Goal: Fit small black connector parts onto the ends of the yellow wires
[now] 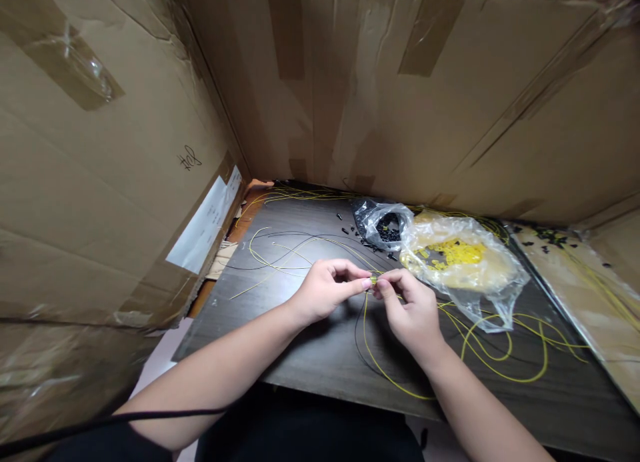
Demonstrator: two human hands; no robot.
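Observation:
My left hand (327,290) pinches a small yellow piece (373,281) between thumb and forefinger, above the dark table. Close against it, the fingertips of my right hand (413,309) are also pressed together; what they hold is too small and covered to make out. A thin yellow wire (369,339) hangs below the fingertips and curves along the table toward the right forearm. Beside it runs a thin black wire (357,335). Whether these wires join the yellow piece is hidden by the fingers.
Beyond my hands lie a clear bag of small black parts (387,229) and a clear bag of small yellow parts (463,254). Loose yellow wires (530,380) loop at right. Cardboard walls (350,102) enclose the table (310,362) at the back and left.

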